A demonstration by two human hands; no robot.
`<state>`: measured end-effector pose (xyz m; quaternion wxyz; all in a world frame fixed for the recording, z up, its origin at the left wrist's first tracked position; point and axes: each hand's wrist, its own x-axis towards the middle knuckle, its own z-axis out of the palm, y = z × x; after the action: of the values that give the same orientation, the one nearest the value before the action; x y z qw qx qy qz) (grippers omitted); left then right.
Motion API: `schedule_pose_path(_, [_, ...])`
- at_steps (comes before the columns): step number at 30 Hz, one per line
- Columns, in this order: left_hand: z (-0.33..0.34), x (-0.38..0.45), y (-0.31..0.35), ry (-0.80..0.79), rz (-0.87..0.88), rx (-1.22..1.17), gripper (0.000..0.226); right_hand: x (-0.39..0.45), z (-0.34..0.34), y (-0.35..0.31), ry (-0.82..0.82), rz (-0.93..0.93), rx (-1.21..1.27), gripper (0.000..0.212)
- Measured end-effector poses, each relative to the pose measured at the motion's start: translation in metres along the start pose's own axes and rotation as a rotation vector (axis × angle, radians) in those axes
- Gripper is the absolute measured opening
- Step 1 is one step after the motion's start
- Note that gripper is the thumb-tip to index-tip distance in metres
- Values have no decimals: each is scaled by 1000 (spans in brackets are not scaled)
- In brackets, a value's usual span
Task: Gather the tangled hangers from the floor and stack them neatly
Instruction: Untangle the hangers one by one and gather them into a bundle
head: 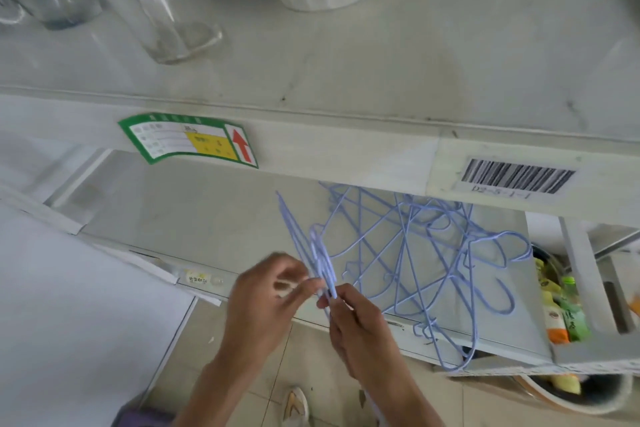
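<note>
Both hands – L hand & R hand – pinch thin lilac wire hangers; tangled pile on smooth shelf.

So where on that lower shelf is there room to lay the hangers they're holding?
Bare room lies on the lower shelf, left of the tangled hangers and under the green label. The right side is crowded: the tangle spreads to the snack packets.

left hand pinching, right hand gripping

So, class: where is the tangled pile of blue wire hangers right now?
In the head view, the tangled hangers lie on the lower shelf, right of centre, beneath the barcode label.
</note>
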<state>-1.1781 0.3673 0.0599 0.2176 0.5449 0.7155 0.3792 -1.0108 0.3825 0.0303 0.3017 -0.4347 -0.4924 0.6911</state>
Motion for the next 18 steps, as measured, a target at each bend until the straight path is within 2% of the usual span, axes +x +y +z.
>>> schedule_pose_path(2, [-18, 10, 1, 48, 227, 234, 53, -4, -26, -11, -155, -27, -89, 24])
schedule_pose_path(5, [-30, 22, 15, -195, 588, 457, 64, -9, -65, -33, -431, -16, -182, 28])
schedule_pose_path(7, [-23, 22, 27, -357, 643, 536, 51, -9, -89, -48, -521, 4, -247, 26])
schedule_pose_path(8, [-18, 20, 31, -416, 580, 534, 51, -8, -99, -54, -522, 6, -298, 26])
schedule_pose_path(10, [-8, 11, 38, -575, 278, 371, 59, -3, -113, -64, -453, -45, -512, 23])
schedule_pose_path(12, [-1, -1, 36, -718, -65, -20, 53, 1, -119, -65, -279, -147, -825, 25])
schedule_pose_path(14, [5, -17, 36, -722, -256, -323, 48, -2, -119, -58, -77, -294, -1035, 25])
schedule_pose_path(16, [14, -37, 38, -643, -383, -533, 47, -15, -112, -45, 149, -445, -1078, 28])
schedule_pose_path(18, [23, -56, 43, -579, -471, -699, 44, -34, -104, -28, 389, -468, -830, 26])
